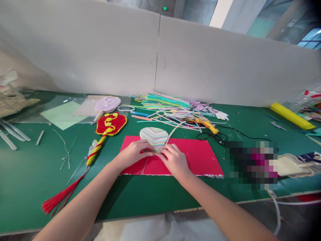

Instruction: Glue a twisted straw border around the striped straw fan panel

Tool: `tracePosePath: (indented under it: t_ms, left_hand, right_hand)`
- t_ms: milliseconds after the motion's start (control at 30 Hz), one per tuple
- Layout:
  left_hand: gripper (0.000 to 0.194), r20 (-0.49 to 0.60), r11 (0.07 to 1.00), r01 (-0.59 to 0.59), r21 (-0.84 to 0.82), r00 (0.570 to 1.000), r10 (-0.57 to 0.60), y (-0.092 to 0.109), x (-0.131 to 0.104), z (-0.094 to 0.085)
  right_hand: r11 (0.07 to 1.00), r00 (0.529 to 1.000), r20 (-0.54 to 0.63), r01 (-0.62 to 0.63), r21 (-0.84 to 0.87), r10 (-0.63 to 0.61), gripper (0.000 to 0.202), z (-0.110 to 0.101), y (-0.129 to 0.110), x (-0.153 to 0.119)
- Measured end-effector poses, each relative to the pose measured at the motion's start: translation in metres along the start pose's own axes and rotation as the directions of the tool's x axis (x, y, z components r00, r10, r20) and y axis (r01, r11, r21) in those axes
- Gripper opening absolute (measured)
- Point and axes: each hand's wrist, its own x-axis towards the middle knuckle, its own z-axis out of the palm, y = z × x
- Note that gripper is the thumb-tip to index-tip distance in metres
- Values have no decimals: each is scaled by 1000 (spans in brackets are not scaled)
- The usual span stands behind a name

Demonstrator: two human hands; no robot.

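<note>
Both hands are at the lower end of a rounded, heart-like piece striped in pastel colours point(154, 136), which lies over a red board point(198, 155). My left hand point(134, 153) pinches its lower left edge between thumb and fingers. On the other side, my right hand point(175, 160) grips near the bottom tip, fingers closed. A pale twisted pipe cleaner strand point(173, 130) rises from beside the right fingers toward the upper right. The fingertips cover the bottom of the striped piece.
Left of the board lies a red and yellow fan point(111, 124) with a red tassel point(64, 195). A lilac fan point(107, 103) is behind it. Loose pipe cleaners point(168, 100) are heaped at the back, near a yellow glue gun point(209, 125) and black cord. A yellow block point(292, 115) sits right.
</note>
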Motion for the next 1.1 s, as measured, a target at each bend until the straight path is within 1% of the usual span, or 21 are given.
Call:
tracePosePath:
  t_ms: [100,200,367,500,667,733,800,867,933,1000,1100]
  left_hand:
    - [12,3,998,44,-38,999,-44,4,2,2]
    - [8,-35,984,113,-140,992,-119,4,3,4]
    - [16,-153,941,219,-259,953,-263,-3,2,2]
    - [24,-160,892,257,-371,929,-334,-2,3,-1]
    - [30,-140,834,262,-486,918,-370,8,4,0]
    - [28,-122,783,265,-563,910,-396,11,4,1]
    - [24,-90,681,256,-686,899,-429,12,4,2]
    - [17,-56,552,226,-803,892,-448,14,4,3]
    - [10,-40,468,194,-862,895,-444,16,5,2]
    - [7,-50,451,169,-877,899,-435,18,6,1]
    - [6,-92,488,143,-861,900,-427,20,6,-1]
  right_hand:
    - [1000,1000,1,1,-5,-1,22,1,0,0]
    - [1000,1000,-13,-3,0,3,22,1,0,0]
    - [1000,1000,-14,3,6,-3,21,1,0,0]
    - [1000,1000,-21,-2,2,2,22,2,0,0]
    - [1000,1000,-21,1,6,-1,22,1,0,0]
    - [1000,1000,-25,0,14,0,22,0,0,1]
    - [1000,1000,-25,1,20,0,22,-1,-1,1]
    - [1000,1000,-19,0,22,0,22,-2,-1,2]
    - [1000,1000,-13,1,23,0,22,-2,-1,2]
    - [1000,1000,-16,1,25,0,22,-2,-1,2]
    - [1000,1000,-31,2,26,-2,22,-1,-1,1]
